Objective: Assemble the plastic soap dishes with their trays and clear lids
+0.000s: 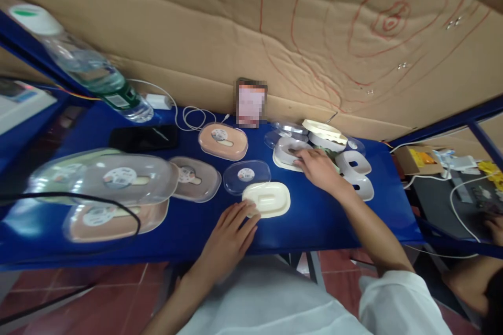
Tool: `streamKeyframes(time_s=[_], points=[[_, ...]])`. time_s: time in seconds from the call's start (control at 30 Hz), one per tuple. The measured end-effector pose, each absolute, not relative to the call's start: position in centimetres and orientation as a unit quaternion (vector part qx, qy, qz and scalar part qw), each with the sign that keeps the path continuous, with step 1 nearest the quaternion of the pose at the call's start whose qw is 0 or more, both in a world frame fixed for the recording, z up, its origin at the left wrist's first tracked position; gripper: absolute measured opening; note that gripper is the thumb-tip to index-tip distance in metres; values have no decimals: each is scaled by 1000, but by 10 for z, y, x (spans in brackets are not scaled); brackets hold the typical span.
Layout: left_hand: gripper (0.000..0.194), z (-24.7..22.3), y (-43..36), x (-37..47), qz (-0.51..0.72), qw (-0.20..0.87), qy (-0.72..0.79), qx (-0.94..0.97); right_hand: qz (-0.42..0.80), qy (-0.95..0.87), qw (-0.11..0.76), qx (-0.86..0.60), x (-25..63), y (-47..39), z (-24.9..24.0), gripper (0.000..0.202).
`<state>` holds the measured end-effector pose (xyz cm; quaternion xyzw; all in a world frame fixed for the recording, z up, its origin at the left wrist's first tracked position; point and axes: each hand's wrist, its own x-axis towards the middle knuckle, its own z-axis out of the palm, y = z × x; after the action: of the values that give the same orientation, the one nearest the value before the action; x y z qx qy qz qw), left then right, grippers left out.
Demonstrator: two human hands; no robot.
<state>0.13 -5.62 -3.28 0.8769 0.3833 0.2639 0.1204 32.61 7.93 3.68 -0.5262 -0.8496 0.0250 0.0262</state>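
My left hand (232, 227) lies with its fingers stretched out, and the fingertips touch the left rim of a cream oval plastic tray (269, 200) with a raised middle. Behind that tray is a clear oval lid (239, 175) with a round label. My right hand (320, 168) has its fingers closed at the edge of a white oval plastic cover (286, 147) with a slot, which sits on a cream base. Near that hand are more white slotted covers (356, 162) and a stack of cream trays (324, 131).
Labelled, clear-covered oval boxes (223, 141) lie at the centre and left; a black cable (118, 201) crosses the left ones. Farther back are a dark phone (143, 137), a water bottle (98, 76), a white cable (192, 118) and a propped phone (250, 104). Another person's arm (471, 280) shows at right.
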Motion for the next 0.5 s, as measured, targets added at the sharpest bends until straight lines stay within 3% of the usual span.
streamKeyframes(time_s=[0.33, 0.5], points=[[28, -29, -69, -3, 287, 125, 355, 881, 2, -835, 198, -514, 321, -5, 38, 16], [38, -37, -86, -4, 308, 141, 407, 849, -2, -825, 258, -502, 289, -71, 15, 24]])
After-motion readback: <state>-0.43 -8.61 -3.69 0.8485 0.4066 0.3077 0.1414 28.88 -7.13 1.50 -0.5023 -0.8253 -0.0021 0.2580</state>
